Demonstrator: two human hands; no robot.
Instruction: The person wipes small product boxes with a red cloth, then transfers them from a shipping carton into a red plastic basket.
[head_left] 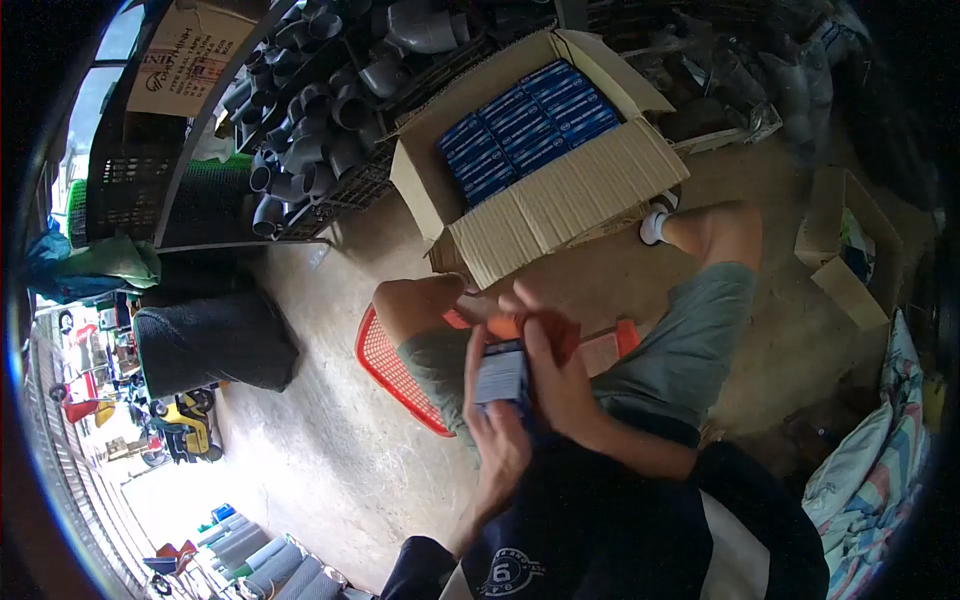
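The small blue box (pixel 502 375) sits between both hands, close in front of the person's chest and above the lap, its pale printed face turned up toward the camera and its long axis running roughly up and down in the view, away from the body. The left hand (pixel 497 440) takes it from below and from the near side, fingers (pixel 474 365) curling up along the left edge, so its grip is closed on the box. The right hand (pixel 560 385) lies along the right edge, its fingers stretched forward past the far end of the box and pressed flat against the side; it too is clamped on the box rather than spread. Both hands are equally close, touching it. Straight ahead, beyond the knees, an open cardboard carton (pixel 545 195) stands on the concrete floor (pixel 330 440), packed with rows of matching blue boxes (pixel 525 130). A red plastic basket (pixel 395 370) lies under the seated person's legs. Behind the carton, black crates hold grey pipe fittings (pixel 310 120); a smaller open carton (pixel 845 250) stands to the right, and striped cloth (pixel 880 450) lies at the right edge.
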